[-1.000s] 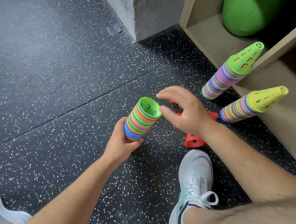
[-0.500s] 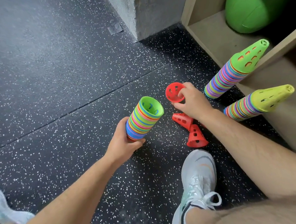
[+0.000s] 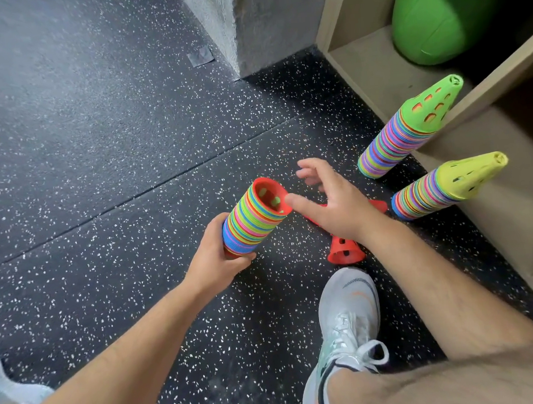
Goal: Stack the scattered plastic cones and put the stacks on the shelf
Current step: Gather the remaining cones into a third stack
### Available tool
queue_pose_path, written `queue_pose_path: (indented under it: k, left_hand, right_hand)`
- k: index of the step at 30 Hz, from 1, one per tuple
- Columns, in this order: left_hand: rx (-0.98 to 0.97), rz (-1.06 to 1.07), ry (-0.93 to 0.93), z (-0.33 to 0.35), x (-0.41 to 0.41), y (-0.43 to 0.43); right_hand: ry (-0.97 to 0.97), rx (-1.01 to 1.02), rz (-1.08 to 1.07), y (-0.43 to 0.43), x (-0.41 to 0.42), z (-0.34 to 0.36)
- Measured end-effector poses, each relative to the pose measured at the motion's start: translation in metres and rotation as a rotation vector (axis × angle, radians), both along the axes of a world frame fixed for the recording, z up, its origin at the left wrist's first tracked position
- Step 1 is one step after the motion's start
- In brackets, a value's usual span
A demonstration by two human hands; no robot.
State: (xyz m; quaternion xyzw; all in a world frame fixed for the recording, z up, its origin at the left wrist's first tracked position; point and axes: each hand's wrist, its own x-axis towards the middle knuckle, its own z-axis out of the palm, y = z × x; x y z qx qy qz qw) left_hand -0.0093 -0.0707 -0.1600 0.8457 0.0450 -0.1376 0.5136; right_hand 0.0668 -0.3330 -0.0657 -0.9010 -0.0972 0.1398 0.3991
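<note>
My left hand (image 3: 214, 259) grips the narrow end of a multicoloured stack of cones (image 3: 252, 221), held upside down with its open end up. A red cone (image 3: 272, 195) sits on the open end as the outermost layer. My right hand (image 3: 331, 203) hovers just right of that rim with fingers spread, holding nothing. Two loose red cones lie on the floor: one (image 3: 346, 253) below my right wrist, another (image 3: 377, 206) mostly hidden behind the hand. Two finished stacks stand by the shelf, one topped green (image 3: 408, 132), one topped yellow (image 3: 447, 186).
The wooden shelf unit (image 3: 487, 85) stands at the right, with a green ball (image 3: 441, 16) in its upper compartment. A grey wall corner (image 3: 247, 29) rises at the top. My shoe (image 3: 346, 322) rests on the speckled black floor (image 3: 97, 150).
My right hand carried the red cone from the floor onto the open end of the held stack and let go, its fingers now spread. The stack's top changed from green to red.
</note>
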Motion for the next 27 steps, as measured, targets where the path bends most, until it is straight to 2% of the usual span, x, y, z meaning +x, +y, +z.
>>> queue_pose_path:
  k: [2, 4, 5, 10, 12, 13, 17, 21, 24, 27]
  left_hand:
    - [0.012, -0.010, -0.001, 0.000, -0.001, -0.001]
    - [0.028, -0.016, -0.009, 0.000, -0.001, 0.000]
    - [0.034, -0.024, -0.011, 0.000, -0.002, -0.001]
    - [0.086, -0.055, -0.027, 0.000, -0.003, -0.003]
    - [0.092, -0.057, -0.028, 0.000, -0.003, -0.004]
    - [0.092, -0.057, -0.029, 0.000, -0.003, -0.004]
    - [0.095, -0.058, -0.035, 0.000, -0.002, -0.003]
    - [0.087, -0.055, -0.047, 0.000, -0.002, -0.003]
    - [0.086, -0.065, -0.040, 0.000, -0.001, -0.004]
    - [0.104, -0.072, -0.047, -0.002, -0.002, -0.004]
  right_hand:
    - [-0.014, -0.254, 0.001, -0.018, 0.000, -0.018]
    - [-0.005, -0.602, 0.124, -0.030, 0.001, -0.036]
    - [0.007, -0.710, 0.167, -0.034, 0.001, -0.044]
    - [0.017, -0.850, 0.204, -0.034, 0.006, -0.069]
    - [0.007, -0.813, 0.199, -0.033, 0.007, -0.070]
    - [0.004, -0.727, 0.168, -0.033, 0.008, -0.068]
    - [-0.004, -0.170, -0.130, -0.032, 0.014, -0.031]
    - [-0.011, 0.114, -0.215, -0.021, 0.009, 0.014]
    - [0.002, 0.200, -0.138, -0.008, 0.000, 0.029]
    - [-0.024, 0.046, -0.051, 0.013, -0.006, 0.022]
